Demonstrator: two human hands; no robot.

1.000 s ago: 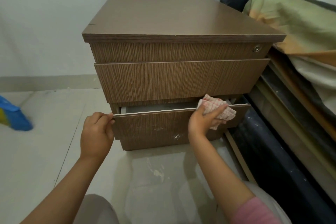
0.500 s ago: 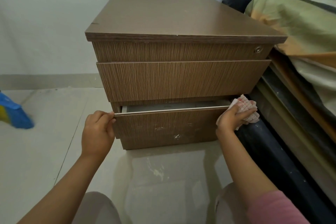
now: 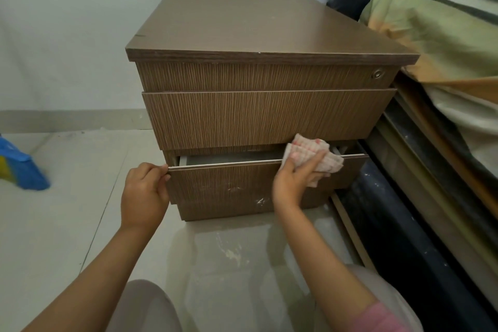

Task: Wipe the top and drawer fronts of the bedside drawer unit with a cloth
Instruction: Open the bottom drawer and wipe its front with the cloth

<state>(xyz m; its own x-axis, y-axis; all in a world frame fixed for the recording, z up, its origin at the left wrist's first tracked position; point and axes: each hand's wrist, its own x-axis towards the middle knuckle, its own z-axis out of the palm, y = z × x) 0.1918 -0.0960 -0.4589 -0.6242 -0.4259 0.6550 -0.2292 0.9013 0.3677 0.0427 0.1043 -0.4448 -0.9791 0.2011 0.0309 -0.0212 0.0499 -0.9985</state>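
Head view | right hand (image 3: 293,183) fingers curled, gripping cloth (image 3: 314,155), pressed on top edge of bottom drawer (image 3: 242,186), right of centre | cloth bunched under and beyond fingertips | left hand (image 3: 144,193) fingers closed on drawer's left corner | drawer slightly pulled out

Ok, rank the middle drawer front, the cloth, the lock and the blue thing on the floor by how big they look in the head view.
1. Middle drawer front
2. Blue object, cut off by the frame edge, so only its visible part counts
3. Cloth, partly under the right hand; close to the blue object
4. Lock
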